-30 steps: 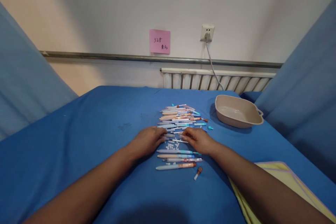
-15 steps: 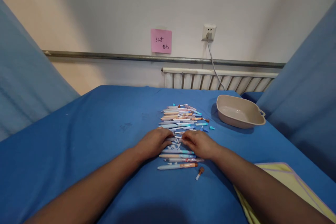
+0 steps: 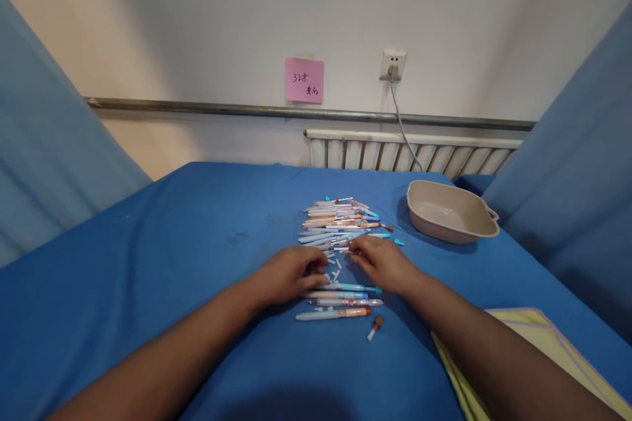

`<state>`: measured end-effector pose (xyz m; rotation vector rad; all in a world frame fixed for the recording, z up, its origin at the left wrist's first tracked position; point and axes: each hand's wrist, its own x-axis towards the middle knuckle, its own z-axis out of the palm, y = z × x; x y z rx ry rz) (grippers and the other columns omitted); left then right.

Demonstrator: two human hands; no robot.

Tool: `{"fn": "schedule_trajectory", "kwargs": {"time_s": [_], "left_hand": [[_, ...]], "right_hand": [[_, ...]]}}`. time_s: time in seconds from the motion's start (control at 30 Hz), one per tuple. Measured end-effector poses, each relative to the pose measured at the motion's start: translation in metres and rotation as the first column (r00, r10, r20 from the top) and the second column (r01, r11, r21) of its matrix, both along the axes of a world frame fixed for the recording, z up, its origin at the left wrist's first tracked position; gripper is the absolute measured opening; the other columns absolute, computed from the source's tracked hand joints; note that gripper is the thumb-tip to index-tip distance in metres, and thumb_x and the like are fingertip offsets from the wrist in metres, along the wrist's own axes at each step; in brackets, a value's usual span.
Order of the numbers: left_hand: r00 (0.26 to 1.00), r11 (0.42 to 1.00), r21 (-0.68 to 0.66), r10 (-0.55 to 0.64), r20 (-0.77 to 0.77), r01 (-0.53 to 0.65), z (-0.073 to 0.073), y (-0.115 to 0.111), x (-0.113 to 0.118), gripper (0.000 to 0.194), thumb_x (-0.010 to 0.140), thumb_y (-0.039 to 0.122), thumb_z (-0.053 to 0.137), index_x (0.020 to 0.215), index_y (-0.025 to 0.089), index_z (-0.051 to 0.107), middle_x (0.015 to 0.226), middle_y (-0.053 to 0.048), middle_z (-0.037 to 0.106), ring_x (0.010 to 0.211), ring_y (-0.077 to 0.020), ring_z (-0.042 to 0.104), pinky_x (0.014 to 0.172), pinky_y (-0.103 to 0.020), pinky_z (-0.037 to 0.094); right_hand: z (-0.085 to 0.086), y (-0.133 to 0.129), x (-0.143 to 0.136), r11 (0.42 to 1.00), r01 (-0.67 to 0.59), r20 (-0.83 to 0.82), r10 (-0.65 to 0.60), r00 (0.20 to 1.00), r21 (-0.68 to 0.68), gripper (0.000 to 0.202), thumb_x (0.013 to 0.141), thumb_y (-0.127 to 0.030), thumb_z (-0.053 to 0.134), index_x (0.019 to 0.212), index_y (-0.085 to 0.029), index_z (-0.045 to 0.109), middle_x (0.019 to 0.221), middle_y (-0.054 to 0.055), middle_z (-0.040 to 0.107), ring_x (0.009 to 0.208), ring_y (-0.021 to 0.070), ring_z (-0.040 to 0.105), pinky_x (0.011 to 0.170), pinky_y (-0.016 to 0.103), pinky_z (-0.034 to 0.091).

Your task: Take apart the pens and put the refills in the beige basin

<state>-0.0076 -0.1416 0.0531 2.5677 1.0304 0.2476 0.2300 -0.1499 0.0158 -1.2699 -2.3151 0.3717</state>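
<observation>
- L hand (image 3: 286, 274): I had it part-open, thumb parted from the bent fingers, gap facing R. Saw nothing held in it, tho its underside was hidden.
- R hand (image 3: 384, 264): fingers bent down, tips close tog. at the near edge of the pens. Couldn't tell if they pinched anything or only touched.
- Pen pile (image 3: 330, 216): lay just beyond the hands, on the far side, approx. centred betw. them on the blue cover (image 3: 148, 289).
- Key relation: long axes ran mostly L–R, crosswise to my view, a few skewed, so the ends faced out to the two hands' sides. R hand was nearer the pile, tips at its near-R part; L hand sat a bit lower, nearer the next row.
- Near row (image 3: 320, 316): four pens on my side of the hands, also L–R, roughly parallel. L thumb was by the L end of the farthest one; contact unclear.
- White bits (image 3: 338, 264): loose in the gap betw. the hands, betw. pile & row.
- Brown-ended piece (image 3: 378, 323): lay diagonally, off the row's R end, not touching.
- Teal piece (image 3: 399, 243): just past the R hand.
- Tan basin (image 3: 439, 231): farther R, well apart from both hands.
- Yellow cloth (image 3: 533, 329): near-R, R forearm across it.
</observation>
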Motion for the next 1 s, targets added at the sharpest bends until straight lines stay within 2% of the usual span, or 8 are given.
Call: {"fn": "schedule_trajectory", "kwargs": {"time_s": [0.13, 0.23, 0.4, 0.53, 0.67, 0.83, 0.93, 1.0], "left_hand": [[0.991, 0.993, -0.049, -0.108, -0.083, 0.105, 0.002, -0.006, 0.004, 0.020, 0.079, 0.033, 0.062, 0.093, 0.020, 0.061, 0.089, -0.002, 0.064, 0.079, -0.0163, 0.057, 0.068, -0.023, 0.041], [0.989, 0.992, -0.016, -0.128, -0.078, 0.127, -0.003, -0.004, 0.007, 0.016, 0.082, 0.030, 0.058, 0.095, 0.021, 0.060, 0.089, -0.002, 0.063, 0.081, -0.0168, 0.057, 0.070, -0.024, 0.041], [0.998, 0.989, 0.137, -0.054, -0.036, 0.059, -0.009, -0.001, 0.007, 0.017, 0.089, 0.029, 0.047, 0.099, 0.019, 0.057, 0.093, -0.006, 0.062, 0.087, -0.0194, 0.055, 0.077, -0.029, 0.042], [0.994, 0.981, 0.191, -0.049, 0.097, 0.030, -0.010, -0.001, 0.007, 0.026, 0.087, 0.029, 0.052, 0.111, 0.019, 0.051, 0.105, -0.008, 0.059, 0.098, -0.0211, 0.053, 0.085, -0.034, 0.042], [0.990, 0.985, 0.173, -0.014, 0.143, -0.011, -0.011, -0.002, 0.009, 0.024, 0.090, 0.028, 0.046, 0.112, 0.019, 0.051, 0.105, -0.008, 0.060, 0.097, -0.0201, 0.054, 0.086, -0.033, 0.043], [0.985, 0.989, 0.039, 0.138, 0.107, -0.143, -0.009, 0.000, 0.009, 0.031, 0.094, 0.036, 0.035, 0.117, 0.021, 0.049, 0.095, -0.005, 0.065, 0.085, -0.0188, 0.060, 0.078, -0.032, 0.046], [0.980, 0.989, 0.107, 0.079, 0.181, -0.100, -0.008, 0.001, 0.007, 0.040, 0.086, 0.036, 0.052, 0.122, 0.019, 0.044, 0.110, -0.008, 0.060, 0.097, -0.0202, 0.056, 0.085, -0.032, 0.044], [0.984, 0.989, 0.142, 0.020, 0.176, -0.046, -0.009, 0.003, 0.006, 0.034, 0.087, 0.031, 0.050, 0.119, 0.018, 0.047, 0.110, -0.009, 0.060, 0.099, -0.0200, 0.055, 0.087, -0.032, 0.044]], "right_hand": [[0.000, -0.008, -0.008, 0.971, -0.194, -0.060, 0.187, 0.980, -0.137, 0.014, 0.086, -0.020, 0.049, 0.094, -0.020, 0.061, 0.084, 0.001, 0.066, 0.075, 0.0136, 0.058, 0.067, 0.022, 0.040], [-0.001, -0.010, -0.012, 0.954, -0.249, -0.096, 0.235, 0.967, -0.167, 0.016, 0.085, -0.017, 0.048, 0.093, -0.019, 0.063, 0.084, 0.001, 0.065, 0.076, 0.0132, 0.057, 0.067, 0.022, 0.040], [-0.001, -0.007, -0.011, 0.934, -0.232, -0.184, 0.187, 0.965, -0.270, 0.018, 0.088, -0.027, 0.048, 0.092, -0.018, 0.063, 0.077, 0.001, 0.064, 0.071, 0.0134, 0.056, 0.063, 0.022, 0.039], [-0.005, 0.000, -0.008, 0.930, -0.211, -0.271, 0.128, 0.954, -0.302, 0.022, 0.089, -0.030, 0.045, 0.085, -0.016, 0.062, 0.072, 0.000, 0.061, 0.068, 0.0131, 0.052, 0.062, 0.023, 0.038], [-0.010, 0.005, -0.006, 0.917, -0.234, -0.356, 0.112, 0.928, -0.322, 0.025, 0.089, -0.033, 0.045, 0.083, -0.015, 0.061, 0.073, 0.000, 0.059, 0.068, 0.0129, 0.051, 0.063, 0.023, 0.039], [-0.009, 0.005, -0.005, 0.950, -0.163, -0.278, 0.085, 0.957, -0.268, 0.021, 0.088, -0.031, 0.047, 0.087, -0.017, 0.062, 0.078, 0.000, 0.063, 0.074, 0.0142, 0.054, 0.068, 0.024, 0.041], [-0.007, 0.004, -0.005, 0.960, -0.153, -0.235, 0.097, 0.967, -0.233, 0.019, 0.089, -0.029, 0.048, 0.087, -0.018, 0.063, 0.079, 0.001, 0.064, 0.074, 0.0143, 0.056, 0.068, 0.024, 0.041], [-0.007, 0.005, -0.004, 0.965, -0.156, -0.223, 0.107, 0.969, -0.212, 0.019, 0.089, -0.029, 0.047, 0.087, -0.018, 0.062, 0.080, 0.001, 0.065, 0.075, 0.0144, 0.057, 0.067, 0.023, 0.041]]}}
